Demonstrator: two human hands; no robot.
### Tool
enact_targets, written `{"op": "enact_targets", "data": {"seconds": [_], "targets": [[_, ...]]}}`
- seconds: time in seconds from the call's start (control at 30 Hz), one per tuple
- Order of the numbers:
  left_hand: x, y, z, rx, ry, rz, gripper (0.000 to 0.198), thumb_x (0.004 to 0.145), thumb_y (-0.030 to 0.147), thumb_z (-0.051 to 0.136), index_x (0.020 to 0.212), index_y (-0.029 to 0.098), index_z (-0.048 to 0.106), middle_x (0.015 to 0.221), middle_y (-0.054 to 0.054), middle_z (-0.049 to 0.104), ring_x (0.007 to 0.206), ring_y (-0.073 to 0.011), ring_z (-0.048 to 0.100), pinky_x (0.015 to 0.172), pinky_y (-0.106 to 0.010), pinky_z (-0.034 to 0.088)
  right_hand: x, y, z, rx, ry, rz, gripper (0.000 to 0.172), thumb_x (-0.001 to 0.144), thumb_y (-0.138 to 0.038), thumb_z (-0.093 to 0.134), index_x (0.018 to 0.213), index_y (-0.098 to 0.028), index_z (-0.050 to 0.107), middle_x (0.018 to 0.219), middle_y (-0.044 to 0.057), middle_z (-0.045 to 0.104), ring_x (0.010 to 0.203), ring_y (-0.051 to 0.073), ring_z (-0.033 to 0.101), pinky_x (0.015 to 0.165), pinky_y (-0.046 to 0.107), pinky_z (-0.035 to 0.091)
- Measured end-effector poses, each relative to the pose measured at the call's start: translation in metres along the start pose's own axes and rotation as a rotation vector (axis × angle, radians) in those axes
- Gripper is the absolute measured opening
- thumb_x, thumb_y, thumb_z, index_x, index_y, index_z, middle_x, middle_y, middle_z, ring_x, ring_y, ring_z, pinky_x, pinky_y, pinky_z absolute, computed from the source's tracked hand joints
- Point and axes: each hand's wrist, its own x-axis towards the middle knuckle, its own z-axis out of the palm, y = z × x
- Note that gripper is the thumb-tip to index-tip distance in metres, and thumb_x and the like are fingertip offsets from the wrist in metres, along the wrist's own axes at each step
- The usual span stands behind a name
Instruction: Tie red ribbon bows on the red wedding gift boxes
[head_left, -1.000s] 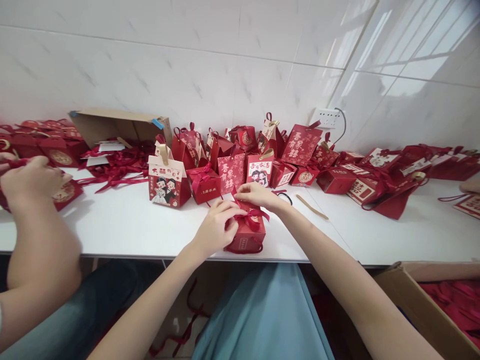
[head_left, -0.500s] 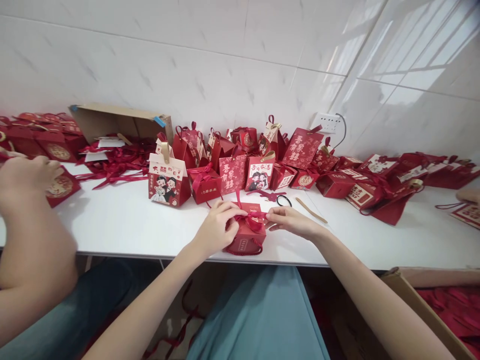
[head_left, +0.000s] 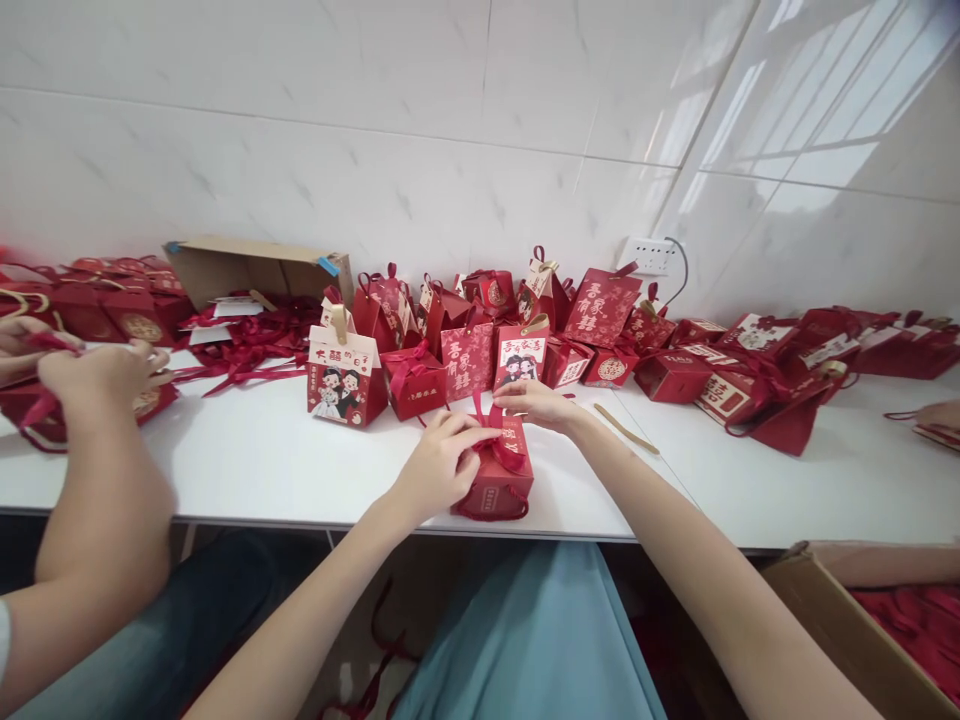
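Observation:
A small red box (head_left: 493, 490) with a twisted cord handle lies near the table's front edge. A red ribbon (head_left: 510, 457) is tied in a bow on its top. My left hand (head_left: 442, 462) rests against the box's left side, its fingers closed on the bow. Over the back of the box, my right hand (head_left: 536, 402) has its thumb and fingertips pinched on an upright ribbon end (head_left: 495, 414). Behind my hands stand a red box with a bow (head_left: 415, 385) and a box with a cartoon couple (head_left: 345, 385).
Many red gift boxes (head_left: 604, 308) line the wall. An open carton (head_left: 259, 262) with ribbons lies at the back left. A gold strip (head_left: 626, 430) is right of my hands. Another person's hands (head_left: 97, 375) work at left; another hand (head_left: 941, 420) shows at far right.
My right hand has moved from the bow's right side up and left to the back of the box. My left hand stays at the bow. The view has shifted slightly.

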Motion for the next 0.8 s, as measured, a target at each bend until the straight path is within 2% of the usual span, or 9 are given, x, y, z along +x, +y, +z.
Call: {"op": "enact_targets", "data": {"seconds": [0.07,0.17,0.2,0.27,0.37,0.5,0.6,0.7,0.8], "targets": [[0.001,-0.001,0.001,0.008,-0.003,0.000,0.039,0.079,0.006,0.040,0.105,0.020,0.066,0.096,-0.006,0.061,0.091,-0.0208,0.048,0.086,-0.038,0.044,-0.009,0.001,0.001,-0.069,0.138,-0.041,0.025,0.063,-0.034,0.074,0.076,-0.018,0.060,0.074,0.002,0.061,0.070,0.015,0.055,0.067,0.030,0.041],[0.002,-0.002,0.002,0.000,-0.008,-0.008,0.040,0.079,0.007,0.039,0.105,0.021,0.066,0.096,-0.006,0.061,0.093,-0.0211,0.048,0.088,-0.038,0.043,-0.047,-0.004,0.003,-0.165,0.307,-0.145,0.022,0.073,-0.041,0.064,0.075,-0.021,0.056,0.079,0.001,0.059,0.078,0.017,0.051,0.073,0.029,0.037],[0.002,-0.002,0.003,-0.002,-0.008,-0.010,0.040,0.079,0.007,0.039,0.106,0.020,0.066,0.096,-0.006,0.060,0.093,-0.0212,0.049,0.088,-0.039,0.043,-0.062,-0.006,0.004,-0.214,0.306,-0.174,0.025,0.075,-0.044,0.061,0.071,-0.021,0.054,0.075,0.001,0.058,0.075,0.017,0.050,0.071,0.030,0.036],[0.003,-0.003,0.003,-0.008,-0.005,-0.013,0.039,0.079,0.008,0.040,0.106,0.019,0.066,0.095,-0.006,0.060,0.093,-0.0213,0.049,0.088,-0.039,0.043,-0.090,-0.010,0.010,-0.388,0.200,-0.227,0.034,0.079,-0.052,0.054,0.064,-0.021,0.052,0.065,0.000,0.055,0.065,0.016,0.047,0.064,0.030,0.034],[0.004,-0.002,0.002,-0.036,-0.001,-0.031,0.039,0.079,0.008,0.039,0.103,0.019,0.067,0.094,-0.006,0.059,0.091,-0.0205,0.049,0.088,-0.038,0.043,-0.112,-0.008,0.021,-0.508,0.145,-0.231,0.034,0.075,-0.052,0.060,0.064,-0.021,0.050,0.060,-0.002,0.050,0.059,0.015,0.043,0.058,0.028,0.031],[0.003,-0.003,-0.001,-0.134,0.004,-0.088,0.038,0.079,0.009,0.038,0.104,0.020,0.064,0.098,-0.005,0.058,0.093,-0.0190,0.050,0.090,-0.037,0.042,-0.107,-0.003,0.026,-0.411,0.115,-0.223,0.030,0.079,-0.046,0.056,0.065,-0.021,0.050,0.062,-0.001,0.050,0.058,0.013,0.042,0.057,0.028,0.032],[0.000,-0.004,-0.003,-0.245,0.102,-0.237,0.027,0.077,0.016,0.047,0.102,0.019,0.057,0.101,-0.005,0.055,0.094,-0.0183,0.051,0.084,-0.034,0.044,-0.099,-0.002,0.023,-0.228,0.021,-0.172,0.035,0.079,-0.049,0.055,0.062,-0.020,0.049,0.061,-0.002,0.046,0.057,0.012,0.039,0.056,0.027,0.031],[-0.002,-0.005,-0.004,-0.337,0.146,-0.469,0.016,0.076,0.031,0.055,0.085,0.019,0.049,0.084,-0.001,0.053,0.076,-0.0152,0.052,0.068,-0.029,0.043,-0.094,0.002,0.019,-0.099,-0.024,-0.119,0.039,0.078,-0.052,0.057,0.059,-0.019,0.047,0.059,-0.004,0.041,0.056,0.010,0.036,0.055,0.026,0.029],[-0.002,-0.007,-0.006,-0.429,0.058,-0.575,0.025,0.080,0.041,0.052,0.070,0.020,0.042,0.067,0.004,0.046,0.064,-0.0123,0.047,0.060,-0.026,0.037,-0.089,0.009,0.017,0.097,-0.090,-0.064,0.038,0.077,-0.052,0.061,0.063,-0.018,0.051,0.063,-0.002,0.048,0.059,0.011,0.041,0.059,0.027,0.033]]}}
